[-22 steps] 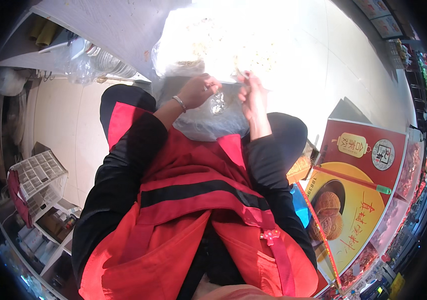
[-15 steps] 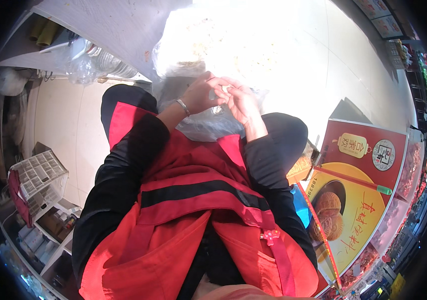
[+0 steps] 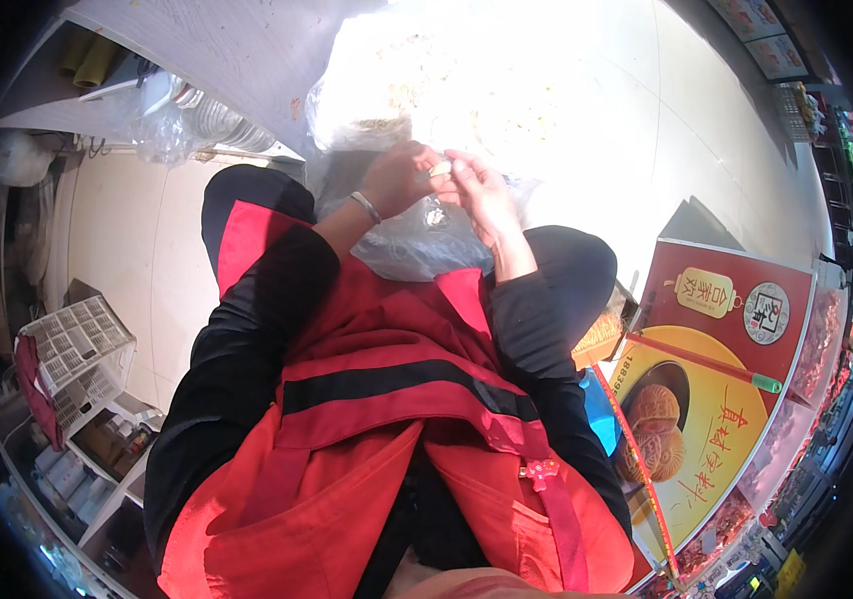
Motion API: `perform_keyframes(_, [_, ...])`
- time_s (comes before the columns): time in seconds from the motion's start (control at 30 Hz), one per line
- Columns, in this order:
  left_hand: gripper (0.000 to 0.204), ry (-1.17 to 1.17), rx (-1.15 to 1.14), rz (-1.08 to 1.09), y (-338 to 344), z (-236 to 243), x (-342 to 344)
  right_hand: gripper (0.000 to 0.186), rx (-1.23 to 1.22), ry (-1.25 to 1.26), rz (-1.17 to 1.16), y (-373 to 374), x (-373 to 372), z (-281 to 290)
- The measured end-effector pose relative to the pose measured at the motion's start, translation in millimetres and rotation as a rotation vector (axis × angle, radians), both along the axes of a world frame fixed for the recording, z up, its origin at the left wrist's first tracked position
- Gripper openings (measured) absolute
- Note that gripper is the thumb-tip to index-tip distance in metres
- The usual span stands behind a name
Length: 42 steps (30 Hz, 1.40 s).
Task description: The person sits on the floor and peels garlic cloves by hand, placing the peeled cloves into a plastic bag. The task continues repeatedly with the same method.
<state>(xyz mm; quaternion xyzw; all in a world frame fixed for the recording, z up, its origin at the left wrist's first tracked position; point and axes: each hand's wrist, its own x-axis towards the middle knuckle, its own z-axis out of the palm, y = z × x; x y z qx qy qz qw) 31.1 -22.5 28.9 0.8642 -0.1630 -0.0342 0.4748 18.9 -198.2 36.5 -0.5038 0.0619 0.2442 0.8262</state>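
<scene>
My left hand (image 3: 394,182), with a bangle at its wrist, is closed in a pinch beside my right hand (image 3: 484,200). Their fingertips meet at a small pale piece (image 3: 440,169), too small to tell its kind. Both hands seem to grip it. Below them a clear plastic bag (image 3: 422,245) lies bunched between my knees, with some small whitish bits (image 3: 435,216) in it. Just beyond my fingers spreads a brightly lit plastic sheet or bag (image 3: 347,70) strewn with small yellowish bits, mostly washed out by sunlight.
A grey panel (image 3: 217,50) slants at the far left, near stacked clear plastic containers (image 3: 212,120). A white plastic crate (image 3: 82,344) stands on the tiled floor at left. To my right is a red and yellow printed board (image 3: 726,299), with a thin red stick (image 3: 701,357) across it.
My right fingers have shifted up and turned around the small piece, which shows more plainly now. My left hand has barely moved. The whitish bits below are more exposed.
</scene>
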Motion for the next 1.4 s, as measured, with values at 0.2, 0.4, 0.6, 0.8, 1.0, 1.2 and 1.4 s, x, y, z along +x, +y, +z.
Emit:
perform_keyframes(0.2, [0.029, 0.017, -0.037, -0.019, 1, 3, -2, 0.016, -0.146, -0.118, -0.047, -1, 2, -15])
perform_keyframes(0.4, [0.029, 0.131, -0.050, -0.061, 1, 8, -3, 0.012, 0.040, -0.020, -0.068, -2, 0, -12])
perform_keyframes(0.6, [0.023, -0.061, -0.126, -0.030, 2, 5, -2, 0.012, 0.197, 0.087, -0.067, 3, 0, -2])
perform_keyframes(0.8, [0.018, 0.174, -0.510, -0.029, 0, 4, -4, 0.014, 0.325, 0.114, -0.129, -2, 1, -2])
perform_keyframes(1.0, [0.015, 0.249, -0.497, -0.039, 2, -5, -1, 0.017, 0.238, 0.087, -0.174, -2, 0, -7])
perform_keyframes(1.2, [0.014, 0.263, -0.501, -0.035, 2, -9, -1, 0.016, 0.173, 0.044, -0.172, -2, 0, -7])
perform_keyframes(1.4, [0.015, 0.187, -0.362, -0.031, 3, -7, -2, 0.016, 0.131, 0.032, -0.183, 0, -2, -6])
